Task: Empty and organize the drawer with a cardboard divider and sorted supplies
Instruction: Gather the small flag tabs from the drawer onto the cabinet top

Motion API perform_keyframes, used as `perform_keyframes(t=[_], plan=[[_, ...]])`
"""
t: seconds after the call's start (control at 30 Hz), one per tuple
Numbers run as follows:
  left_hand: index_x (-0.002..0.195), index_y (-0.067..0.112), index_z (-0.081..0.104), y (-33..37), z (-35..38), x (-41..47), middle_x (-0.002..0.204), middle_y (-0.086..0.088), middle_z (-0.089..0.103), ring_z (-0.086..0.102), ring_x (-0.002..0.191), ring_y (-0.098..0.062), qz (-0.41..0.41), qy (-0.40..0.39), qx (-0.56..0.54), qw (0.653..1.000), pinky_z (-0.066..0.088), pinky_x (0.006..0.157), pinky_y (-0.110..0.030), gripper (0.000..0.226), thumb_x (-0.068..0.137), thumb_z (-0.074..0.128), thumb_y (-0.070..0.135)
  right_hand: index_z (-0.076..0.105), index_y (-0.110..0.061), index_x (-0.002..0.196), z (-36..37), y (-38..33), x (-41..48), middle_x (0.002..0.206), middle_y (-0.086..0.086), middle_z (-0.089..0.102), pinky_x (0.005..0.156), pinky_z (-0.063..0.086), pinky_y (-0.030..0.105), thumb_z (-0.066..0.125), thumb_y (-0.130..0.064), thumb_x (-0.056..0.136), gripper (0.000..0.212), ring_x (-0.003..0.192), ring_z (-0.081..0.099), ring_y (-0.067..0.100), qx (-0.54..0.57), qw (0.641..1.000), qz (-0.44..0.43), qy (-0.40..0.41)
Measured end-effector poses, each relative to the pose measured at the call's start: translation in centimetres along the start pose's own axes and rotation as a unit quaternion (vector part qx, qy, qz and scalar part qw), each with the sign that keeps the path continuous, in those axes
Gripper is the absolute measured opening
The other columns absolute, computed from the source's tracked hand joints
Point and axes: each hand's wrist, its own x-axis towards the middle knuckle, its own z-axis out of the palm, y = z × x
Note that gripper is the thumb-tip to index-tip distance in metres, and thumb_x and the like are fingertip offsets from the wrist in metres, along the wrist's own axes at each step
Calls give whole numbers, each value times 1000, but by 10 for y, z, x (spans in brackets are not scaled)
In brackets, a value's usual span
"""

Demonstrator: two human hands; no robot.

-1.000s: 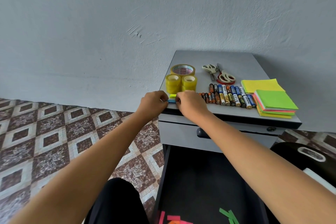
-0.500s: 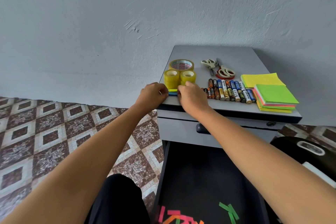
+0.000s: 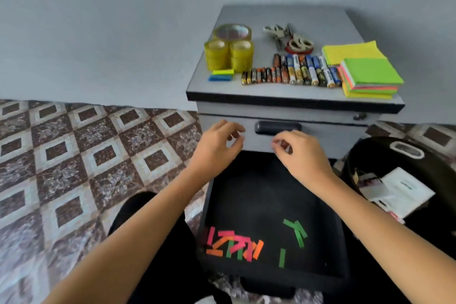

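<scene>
The black drawer (image 3: 269, 195) stands pulled out below a grey cabinet (image 3: 283, 96). Pink, orange and green paper strips (image 3: 234, 245) lie at its near left, with a few green strips (image 3: 296, 229) to the right. On the cabinet top sit yellow and blue strip stacks (image 3: 221, 75), tape rolls (image 3: 229, 50), a row of batteries (image 3: 293, 73), scissors (image 3: 288, 38) and sticky note pads (image 3: 367, 70). My left hand (image 3: 217, 148) and my right hand (image 3: 298, 153) hover over the drawer's far end, fingers loosely curled, holding nothing.
A black bin (image 3: 404, 175) with white packaging inside stands right of the drawer. The closed upper drawer has a dark handle (image 3: 277, 127). Patterned tile floor (image 3: 74, 155) lies to the left, and my dark-clad knee (image 3: 148, 224) is beside the drawer.
Both hands let go of the yellow and blue strip stacks on the cabinet top and drew back down over the open drawer. The camera tilted downward.
</scene>
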Motion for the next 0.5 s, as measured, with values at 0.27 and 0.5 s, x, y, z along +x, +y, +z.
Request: perform_keyframes(t=[0.27,0.5], plan=[[109,18,63,-32,103,-73,107,-5,60,59,100,-23,-112,-386,86,912,48,90,-38,23,89,54,24,68,-20,103,68,72,-91,100,-1,68,75,48,26,59,-26,89,17,92,64,17,-42,948,116,-294],[106,6,60,-72,130,-100,115,-17,59,56,108,-34,-135,-534,196,812,47,92,-41,23,86,50,8,62,-20,114,121,81,-112,113,7,59,88,45,32,58,-25,89,26,108,56,26,-75,897,42,-434]])
